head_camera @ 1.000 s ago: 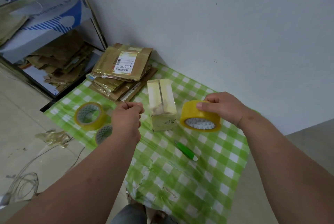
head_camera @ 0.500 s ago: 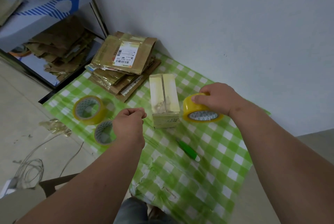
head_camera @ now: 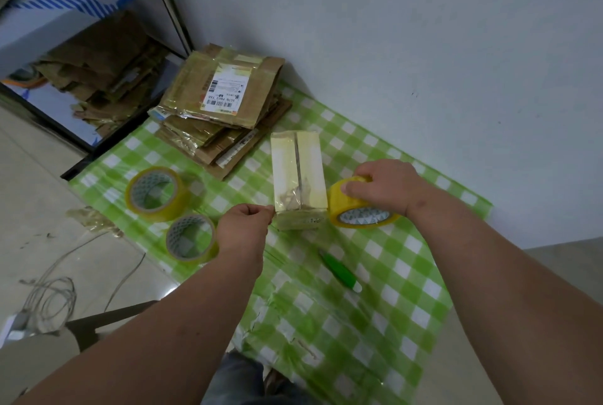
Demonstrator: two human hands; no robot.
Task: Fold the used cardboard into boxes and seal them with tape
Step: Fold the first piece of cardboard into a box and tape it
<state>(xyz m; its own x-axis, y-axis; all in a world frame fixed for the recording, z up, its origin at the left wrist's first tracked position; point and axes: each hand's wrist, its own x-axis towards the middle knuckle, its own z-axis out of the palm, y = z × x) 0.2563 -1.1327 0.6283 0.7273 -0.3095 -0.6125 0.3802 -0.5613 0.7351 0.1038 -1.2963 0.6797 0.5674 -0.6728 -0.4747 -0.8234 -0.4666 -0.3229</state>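
While the box stands folded, sealing is the step in hand.
Box: small folded box (head_camera: 298, 177), centre of frame, on the green checked cloth (head_camera: 408, 274); top seam looks untaped.
Right hand: my right hand (head_camera: 386, 186) closed over the yellow tape roll (head_camera: 357, 207), just right of the box.
Left hand: my left hand (head_camera: 243, 230) pinched shut at the box's near left corner, probably on the tape end; I cannot tell.
Next: draw the tape along the seam and press it down, as I judge.
Spare: two rolls (head_camera: 156, 192) lower left; flat cardboard (head_camera: 225, 110) upper left.

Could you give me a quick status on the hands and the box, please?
Left hand pinched shut at box's near corner. Right hand gripping tape roll beside folded box. Top seam not yet taped. Green cutter lies clear.
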